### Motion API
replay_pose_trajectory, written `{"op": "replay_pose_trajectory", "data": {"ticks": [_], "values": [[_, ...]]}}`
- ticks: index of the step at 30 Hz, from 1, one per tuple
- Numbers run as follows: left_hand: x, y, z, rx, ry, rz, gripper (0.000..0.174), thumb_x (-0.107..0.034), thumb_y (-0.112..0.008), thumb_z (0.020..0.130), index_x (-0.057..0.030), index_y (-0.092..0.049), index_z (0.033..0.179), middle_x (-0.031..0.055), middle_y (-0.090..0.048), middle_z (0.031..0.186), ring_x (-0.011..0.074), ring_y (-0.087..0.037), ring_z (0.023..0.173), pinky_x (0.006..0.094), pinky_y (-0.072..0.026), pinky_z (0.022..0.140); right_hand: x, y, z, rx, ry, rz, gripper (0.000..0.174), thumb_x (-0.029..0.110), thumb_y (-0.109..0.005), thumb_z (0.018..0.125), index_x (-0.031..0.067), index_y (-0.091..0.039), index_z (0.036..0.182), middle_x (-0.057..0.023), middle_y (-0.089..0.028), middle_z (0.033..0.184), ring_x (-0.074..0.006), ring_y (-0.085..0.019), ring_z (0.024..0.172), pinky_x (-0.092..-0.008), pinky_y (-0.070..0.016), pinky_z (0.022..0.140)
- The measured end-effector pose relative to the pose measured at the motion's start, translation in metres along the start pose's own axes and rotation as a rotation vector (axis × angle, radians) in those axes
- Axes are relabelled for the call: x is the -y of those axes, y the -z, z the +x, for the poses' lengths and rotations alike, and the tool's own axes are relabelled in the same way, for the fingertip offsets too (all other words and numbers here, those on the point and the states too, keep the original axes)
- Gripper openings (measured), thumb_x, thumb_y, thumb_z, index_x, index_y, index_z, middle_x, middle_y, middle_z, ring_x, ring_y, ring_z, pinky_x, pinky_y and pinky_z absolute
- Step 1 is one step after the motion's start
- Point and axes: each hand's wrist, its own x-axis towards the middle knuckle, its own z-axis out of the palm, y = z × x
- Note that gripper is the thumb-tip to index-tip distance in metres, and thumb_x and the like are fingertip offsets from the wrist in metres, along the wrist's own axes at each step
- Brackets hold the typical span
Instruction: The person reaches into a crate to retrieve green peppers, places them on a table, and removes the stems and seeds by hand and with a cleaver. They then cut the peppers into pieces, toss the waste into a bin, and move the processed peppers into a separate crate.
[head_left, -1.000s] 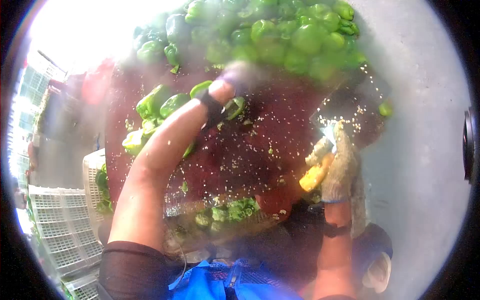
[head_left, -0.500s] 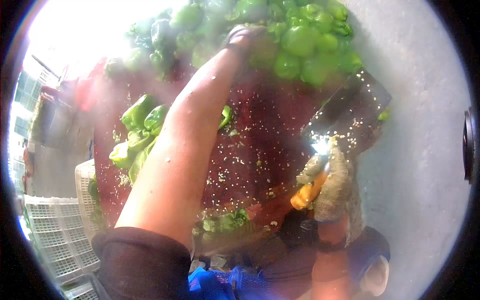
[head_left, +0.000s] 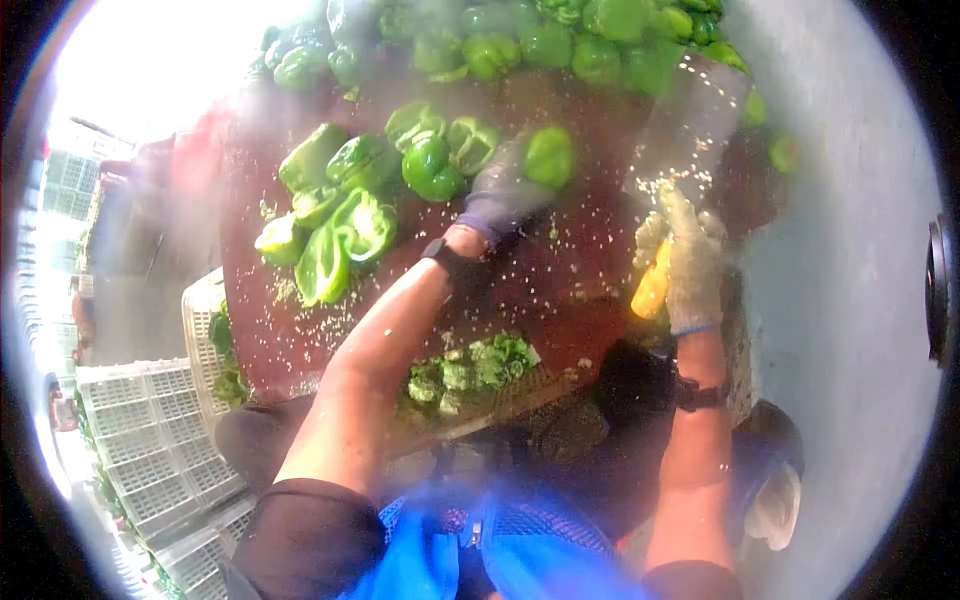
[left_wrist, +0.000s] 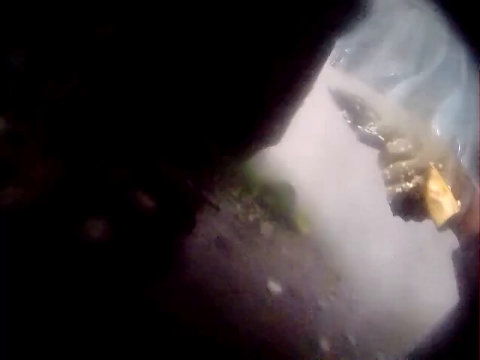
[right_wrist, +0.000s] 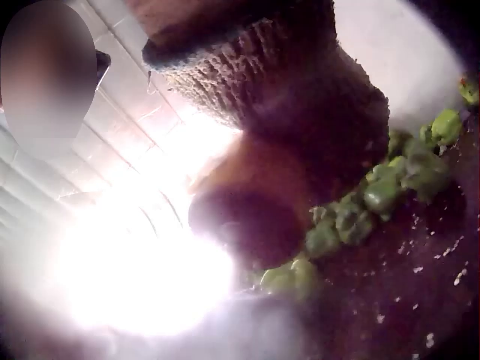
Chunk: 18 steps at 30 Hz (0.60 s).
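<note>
1. Head view: a broad, dark-red cutting surface (head_left: 590,230) fills the middle of the scene.
2. A heaped pile of glossy green bell peppers (head_left: 597,60) lies along its far edge.
3. White plastic lattice crates (head_left: 150,430) stand off to the person's left.
4. Several cut, pale-fleshed green peppers (head_left: 365,222) lie grouped on the left part of the surface, with one whole-looking pepper (head_left: 430,168) beside them.
5. A wide, rectangular, dark metal cleaver (head_left: 690,120) with a yellow handle (head_left: 652,285) points away from the person at the right, its blade dotted with seeds.
6. The right hand (head_left: 692,250), in a pale knit glove, wraps its fingers around that handle.
7. The left hand (head_left: 505,195), in a greyish glove with a purple cuff, grips a rounded green pepper (head_left: 550,157) over the surface, between the cut group and the cleaver; blur hides the exact finger placement.
8. The step appears to be presenting this pepper for cutting. The next move likely calls for steadying it, fingertips clear of the blade.
9. Small white seeds (head_left: 668,185) are scattered across blade and surface.
</note>
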Motion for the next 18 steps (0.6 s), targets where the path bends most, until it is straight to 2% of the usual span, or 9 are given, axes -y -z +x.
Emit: {"op": "replay_pose_trajectory", "data": {"ticks": [3,5,6,8,11,12,15,16,18], "values": [[0.01,0.021,-0.029,0.159,0.163,0.038,0.059,-0.004,-0.066,0.076,-0.0079,-0.05,0.132,0.0089,-0.061,0.122,0.0184,-0.059,0.107,0.0316,-0.0498,0.091,-0.009,-0.009,-0.009,0.054,-0.003,-0.004,0.02,0.024,-0.062,0.09,0.0075,-0.061,0.079,-0.002,-0.058,0.06,-0.0108,-0.054,0.046,-0.0235,-0.0449,0.043],[-0.012,0.037,-0.039,0.216,0.226,0.171,0.049,-0.006,-0.064,0.078,-0.0054,-0.055,0.126,0.0086,-0.065,0.115,0.017,-0.061,0.101,0.0304,-0.0503,0.087,-0.011,-0.01,-0.01,0.109,0.069,-0.18,0.017,0.024,-0.061,0.09,0.0071,-0.064,0.09,-0.0009,-0.058,0.061,-0.0097,-0.054,0.047,-0.0228,-0.0445,0.044],[-0.023,0.041,-0.044,0.173,0.182,0.332,0.041,-0.007,-0.06,0.082,-0.0063,-0.059,0.122,0.0062,-0.067,0.109,0.0151,-0.062,0.093,0.0287,-0.0502,0.085,-0.011,-0.012,-0.011,0.121,0.115,-0.285,0.017,0.023,-0.061,0.091,0.007,-0.065,0.094,-0.001,-0.059,0.062,-0.0094,-0.055,0.048,-0.0227,-0.0445,0.044],[-0.021,0.042,-0.048,0.199,0.186,0.186,0.043,-0.009,-0.06,0.082,-0.0086,-0.058,0.125,0.0055,-0.067,0.111,0.015,-0.062,0.094,0.0297,-0.05,0.086,-0.016,-0.012,-0.009,0.142,0.199,-0.457,0.022,0.023,-0.059,0.091,0.0059,-0.065,0.103,-0.0014,-0.061,0.065,-0.0083,-0.057,0.051,-0.023,-0.0449,0.046],[-0.001,0.041,-0.048,0.204,0.129,0.025,0.045,-0.012,-0.06,0.082,-0.0108,-0.057,0.127,0.0066,-0.066,0.113,0.0163,-0.063,0.098,0.0305,-0.0493,0.088,-0.011,-0.017,-0.016,0.112,0.292,-0.267,0.025,0.026,-0.058,0.092,0.005,-0.065,0.103,-0.002,-0.061,0.063,-0.0088,-0.058,0.053,-0.0247,-0.0458,0.047],[0.007,0.04,-0.051,0.199,0.123,0.037,0.046,-0.014,-0.06,0.082,-0.0109,-0.056,0.128,0.008,-0.066,0.115,0.0173,-0.062,0.099,0.0305,-0.0489,0.089,-0.011,-0.02,-0.016,0.103,0.429,-0.321,0.023,0.024,-0.056,0.093,0.0058,-0.065,0.102,-0.0015,-0.059,0.063,-0.0108,-0.058,0.053,-0.0258,-0.0465,0.048],[-0.028,0.053,-0.062,0.185,0.131,0.185,0.051,-0.017,-0.062,0.082,-0.0105,-0.052,0.132,0.0131,-0.063,0.121,0.0206,-0.061,0.106,0.0303,-0.0477,0.092,-0.031,-0.027,0.003,0.218,0.239,-0.776,0.026,0.029,-0.054,0.093,0.0059,-0.064,0.099,-0.005,-0.062,0.066,-0.0158,-0.059,0.053,-0.0312,-0.0483,0.051],[-0.044,0.056,-0.063,0.165,0.129,0.237,0.054,-0.018,-0.063,0.082,-0.0109,-0.051,0.134,0.0135,-0.062,0.122,0.0208,-0.061,0.108,0.0302,-0.0474,0.093,-0.041,-0.029,0.008,0.344,-0.095,-0.613,0.035,0.038,-0.052,0.091,0.0045,-0.063,0.094,-0.0095,-0.065,0.07,-0.0212,-0.061,0.053,-0.0375,-0.0494,0.055],[-0.074,0.06,-0.062,0.116,0.132,0.347,0.058,-0.021,-0.065,0.081,-0.0116,-0.048,0.136,0.0142,-0.06,0.126,0.0213,-0.059,0.111,0.0299,-0.0469,0.094,-0.087,-0.022,0.037,0.369,0.145,-0.888,0.034,0.036,-0.053,0.088,0.0032,-0.061,0.09,-0.0129,-0.064,0.069,-0.0216,-0.061,0.052,-0.0377,-0.0486,0.052]]}}
